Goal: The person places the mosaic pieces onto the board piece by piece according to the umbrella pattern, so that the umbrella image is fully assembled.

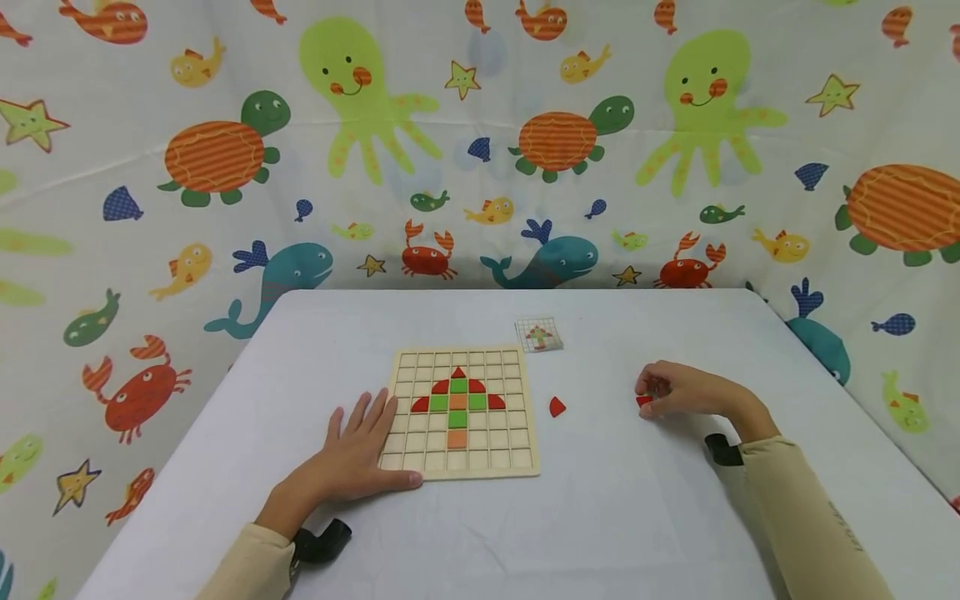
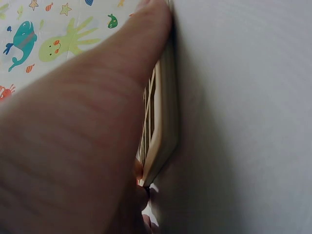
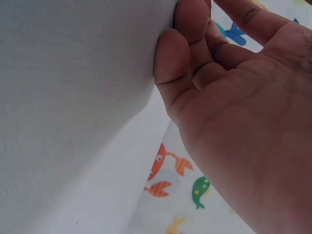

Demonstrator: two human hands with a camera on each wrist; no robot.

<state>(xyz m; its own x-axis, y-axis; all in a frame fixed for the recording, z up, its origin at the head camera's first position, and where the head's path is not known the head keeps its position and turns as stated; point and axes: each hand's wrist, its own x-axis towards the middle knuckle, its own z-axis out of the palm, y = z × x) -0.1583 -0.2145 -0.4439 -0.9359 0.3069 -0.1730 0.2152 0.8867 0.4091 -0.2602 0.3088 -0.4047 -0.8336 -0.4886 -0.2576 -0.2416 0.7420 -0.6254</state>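
A wooden grid board (image 1: pixel 495 458) lies on the table, with red, green and orange tiles (image 1: pixel 458 402) set in it as an arrow-like shape. My left hand (image 1: pixel 352 458) rests at the board's lower left corner, fingers spread and the thumb along the front edge. In the left wrist view the board's side (image 2: pixel 168 107) shows beside that thumb. To the right, my right hand (image 1: pixel 686 392) pinches a small red tile (image 1: pixel 643 401) low over the table. The right wrist view shows its curled fingers (image 3: pixel 173 56) close at the tabletop; the tile is hidden there.
One loose red quarter-round tile (image 1: pixel 557 407) lies between the board and my right hand. Behind the board's right corner is a small pattern card (image 1: pixel 538 334) with a similar figure. A printed sea-animal curtain (image 1: pixel 465 167) hangs behind the white table (image 1: pixel 480 542).
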